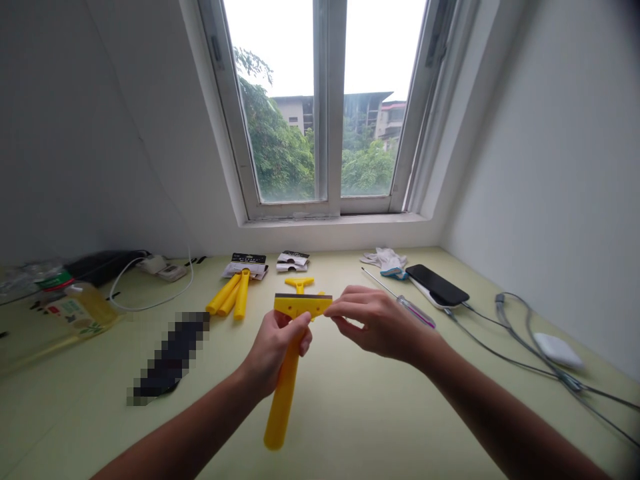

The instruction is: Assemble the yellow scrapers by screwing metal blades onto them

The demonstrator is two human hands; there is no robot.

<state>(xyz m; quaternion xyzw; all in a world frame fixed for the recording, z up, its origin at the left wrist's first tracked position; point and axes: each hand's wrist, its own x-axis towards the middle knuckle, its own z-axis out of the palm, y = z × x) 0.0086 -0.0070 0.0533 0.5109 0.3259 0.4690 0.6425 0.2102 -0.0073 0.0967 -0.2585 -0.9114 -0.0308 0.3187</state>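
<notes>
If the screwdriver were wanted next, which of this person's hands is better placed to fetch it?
The right hand, I'd say: the screwdriver lies close to it. The left hand is farther off and grips the yellow scraper.

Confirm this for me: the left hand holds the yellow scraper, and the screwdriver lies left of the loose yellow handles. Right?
Not quite: the head view shows the screwdriver lying right of the loose yellow handles, not left. The left hand does hold the yellow scraper.
</notes>
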